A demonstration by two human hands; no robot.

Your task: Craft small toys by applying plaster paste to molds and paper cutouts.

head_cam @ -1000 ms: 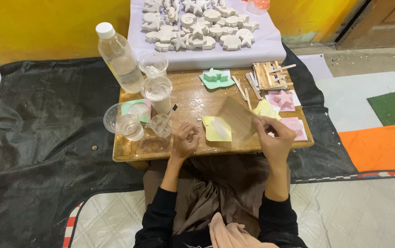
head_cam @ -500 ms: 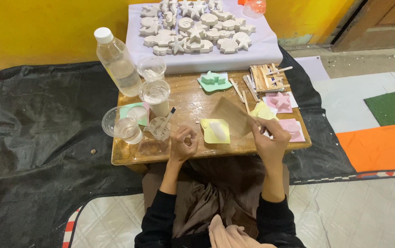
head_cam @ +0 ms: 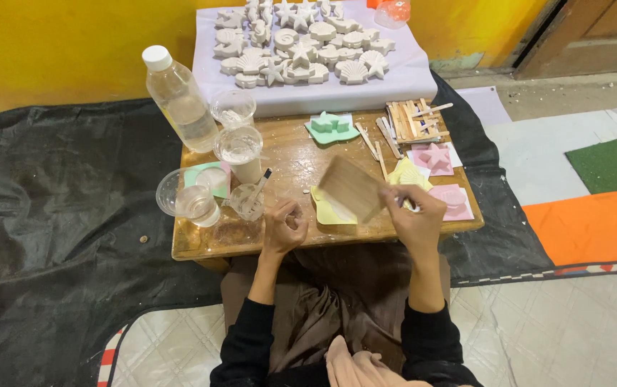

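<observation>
The right hand (head_cam: 414, 215) holds a flat brown card (head_cam: 351, 188) tilted above a yellow mould (head_cam: 326, 209) on the low wooden table (head_cam: 290, 154), while the left hand (head_cam: 285, 223) rests loosely curled near the table's front edge. Clear cups (head_cam: 186, 195) and a plastic bottle (head_cam: 179, 97) stand to the left. White plaster shells and stars (head_cam: 301, 39) lie on a pale cloth (head_cam: 409, 72) behind.

One clear plastic bottle (head_cam: 179, 97) with a white cap stands at the far left corner of the table (head_cam: 287, 240). It has no label that shows. There are no signs or screens.
</observation>
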